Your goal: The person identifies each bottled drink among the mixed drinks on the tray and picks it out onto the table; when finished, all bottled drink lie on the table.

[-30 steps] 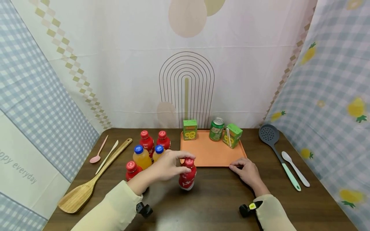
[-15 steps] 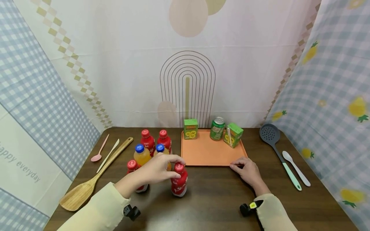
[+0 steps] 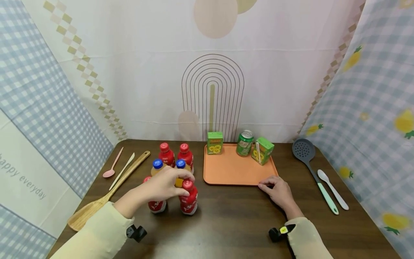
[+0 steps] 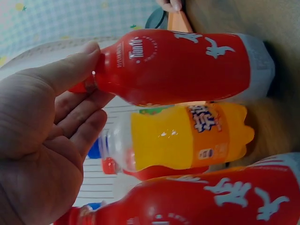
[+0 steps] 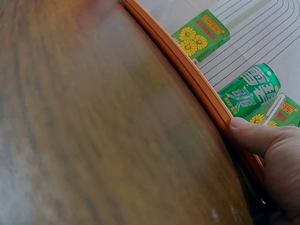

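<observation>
My left hand (image 3: 161, 184) pinches a red drink bottle (image 3: 189, 202) by its neck, just under the cap. In the left wrist view the thumb and fingers close round the neck of this bottle (image 4: 187, 70). It is upright on or just above the table; I cannot tell which. Beside it stand an orange-juice bottle (image 4: 183, 136) and another red bottle (image 4: 234, 197). My right hand (image 3: 280, 193) grips the front rim of an orange tray (image 3: 233, 174). Its thumb (image 5: 253, 133) lies against the rim in the right wrist view; its other fingers are mostly hidden.
The tray carries two green drink cartons (image 3: 215, 144) and a green can (image 3: 245, 143). Behind my left hand are more red bottles (image 3: 185, 156) and blue-capped juice bottles (image 3: 157, 164). A wooden spatula (image 3: 88, 213) lies left; a slotted skimmer (image 3: 304, 150) and white spoon (image 3: 333, 190) lie right.
My left hand has moved the red bottle leftward from in front of the tray to beside the other bottles. The right hand stays on the tray rim. The head view has shifted slightly.
</observation>
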Demonstrator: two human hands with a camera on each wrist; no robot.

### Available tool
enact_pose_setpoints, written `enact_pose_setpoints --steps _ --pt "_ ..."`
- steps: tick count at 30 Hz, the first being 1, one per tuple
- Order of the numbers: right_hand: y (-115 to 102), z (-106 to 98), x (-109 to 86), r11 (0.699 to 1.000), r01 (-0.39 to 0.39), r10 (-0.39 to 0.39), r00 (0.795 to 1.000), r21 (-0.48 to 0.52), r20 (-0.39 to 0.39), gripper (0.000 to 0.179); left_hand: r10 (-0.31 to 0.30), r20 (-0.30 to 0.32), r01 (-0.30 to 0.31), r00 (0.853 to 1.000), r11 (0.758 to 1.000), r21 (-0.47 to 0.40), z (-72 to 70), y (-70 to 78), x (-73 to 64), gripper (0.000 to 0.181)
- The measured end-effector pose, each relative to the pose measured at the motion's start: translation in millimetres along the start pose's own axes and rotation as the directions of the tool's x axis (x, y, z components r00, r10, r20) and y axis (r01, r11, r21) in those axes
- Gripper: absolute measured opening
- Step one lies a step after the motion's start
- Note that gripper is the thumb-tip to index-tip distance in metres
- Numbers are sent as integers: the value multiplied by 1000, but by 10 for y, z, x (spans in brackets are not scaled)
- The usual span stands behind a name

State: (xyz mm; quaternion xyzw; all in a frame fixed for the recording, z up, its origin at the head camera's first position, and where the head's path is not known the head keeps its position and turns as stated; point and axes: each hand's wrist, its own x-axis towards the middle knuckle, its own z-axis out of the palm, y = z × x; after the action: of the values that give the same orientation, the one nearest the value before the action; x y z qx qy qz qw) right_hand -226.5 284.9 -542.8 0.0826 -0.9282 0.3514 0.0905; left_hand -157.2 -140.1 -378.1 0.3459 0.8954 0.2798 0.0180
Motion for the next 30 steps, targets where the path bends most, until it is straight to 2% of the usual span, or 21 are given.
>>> enact_pose_setpoints --steps 6,9,14,18,25,30 --pt "5 9 0 1000 7 -7 1000 -6 -9 7 7 61 -13 998 994 104 -126 23 1 33" --pt "6 12 -2 1000 15 -16 1000 -7 -11 7 1 76 -11 997 991 130 -165 13 -9 33" --pt "12 13 9 999 34 -34 999 -12 -15 7 -17 57 9 998 990 142 -201 -30 -55 33" --pt "10 1 23 999 47 -47 999 -8 -27 6 -6 33 1 999 990 140 -222 -60 -90 33" --pt "10 -1 21 999 44 -44 999 -15 -21 7 -48 26 46 999 994 96 -241 -118 -121 32" --pt "9 -1 10 999 35 -35 999 -9 -16 9 -61 -3 61 998 995 85 -256 -168 -149 34"
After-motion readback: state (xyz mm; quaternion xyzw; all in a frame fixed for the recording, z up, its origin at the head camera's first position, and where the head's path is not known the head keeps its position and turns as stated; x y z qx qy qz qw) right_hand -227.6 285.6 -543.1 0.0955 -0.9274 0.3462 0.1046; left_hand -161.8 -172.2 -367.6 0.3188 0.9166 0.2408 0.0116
